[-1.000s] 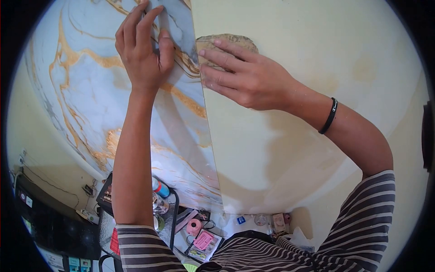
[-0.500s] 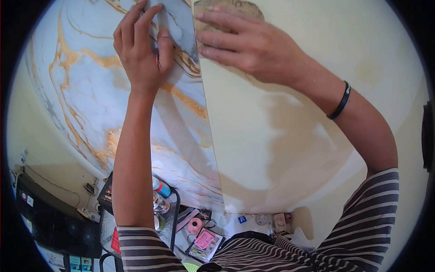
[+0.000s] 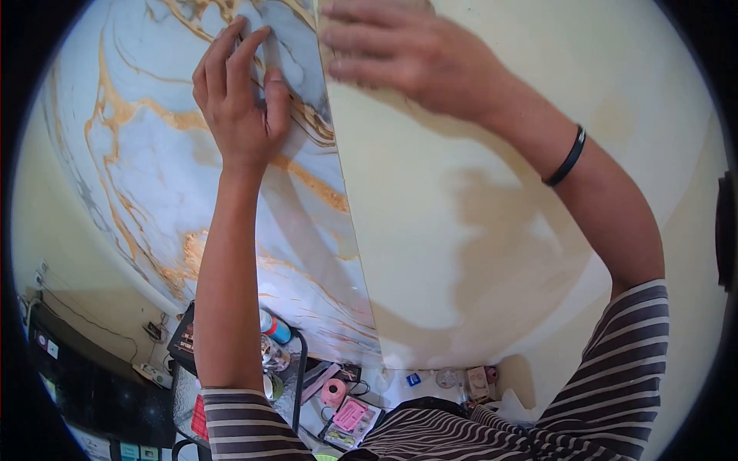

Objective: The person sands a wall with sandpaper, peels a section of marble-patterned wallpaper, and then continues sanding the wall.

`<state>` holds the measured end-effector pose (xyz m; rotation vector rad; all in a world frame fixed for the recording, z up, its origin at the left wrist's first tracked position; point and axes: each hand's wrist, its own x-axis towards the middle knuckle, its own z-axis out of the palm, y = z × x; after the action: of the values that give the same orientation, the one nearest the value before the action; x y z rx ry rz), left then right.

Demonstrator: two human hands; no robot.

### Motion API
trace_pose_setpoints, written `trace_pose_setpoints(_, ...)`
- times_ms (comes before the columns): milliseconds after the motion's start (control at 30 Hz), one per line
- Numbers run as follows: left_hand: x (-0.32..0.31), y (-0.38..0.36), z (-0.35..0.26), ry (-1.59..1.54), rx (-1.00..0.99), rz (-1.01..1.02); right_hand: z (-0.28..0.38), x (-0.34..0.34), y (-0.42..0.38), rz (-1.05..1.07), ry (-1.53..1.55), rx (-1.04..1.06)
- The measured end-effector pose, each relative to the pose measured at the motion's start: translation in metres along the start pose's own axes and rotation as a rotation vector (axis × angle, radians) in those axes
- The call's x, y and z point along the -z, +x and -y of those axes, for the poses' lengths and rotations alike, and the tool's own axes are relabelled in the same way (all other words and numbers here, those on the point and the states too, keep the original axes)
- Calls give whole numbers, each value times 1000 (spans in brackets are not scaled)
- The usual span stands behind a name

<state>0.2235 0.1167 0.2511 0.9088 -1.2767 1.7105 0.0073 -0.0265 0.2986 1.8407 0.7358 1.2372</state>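
Note:
My left hand (image 3: 244, 100) rests with its fingers apart on the marble-patterned wall sheet (image 3: 169, 184), white and grey with gold veins, close to the sheet's straight right edge. Across that edge, on the cream wall (image 3: 407, 223), my right hand (image 3: 392, 58) is smeared by motion. Its fingers point left over a flat brown pad (image 3: 423, 7), which in the earlier frame shows a rounded end and dark marks. Most of the pad is now hidden behind the hand and beyond the top of the view. A black band (image 3: 566, 156) circles my right wrist.
Below stands a glass-topped table (image 3: 296, 376) holding a blue can (image 3: 274, 326) and jars. Pink items, including a roll of tape (image 3: 334, 392) and a box (image 3: 351, 415), lie lower down. A dark television-like panel (image 3: 92, 384) is at lower left, near hanging cables (image 3: 92, 315).
My right hand has moved up and slightly left along the wall, carrying the brown pad almost out of view. My left hand stays on the marble sheet; the view has shifted slightly.

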Motion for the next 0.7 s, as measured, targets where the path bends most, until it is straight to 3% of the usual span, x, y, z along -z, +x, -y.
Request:
trace_pose_setpoints(167,2,0,-6,10,0,9,6,-13,-2,-31,-89,21)
trace_pose_setpoints(333,1,1,-4,19,-23,7,60,-14,-26,61,-27,-81)
trace_pose_setpoints(567,-1,0,-5,11,-6,5,113,-13,-54,194,116,-40)
trace_pose_setpoints(700,1,1,-5,19,10,12,92,-7,-47,196,141,-22)
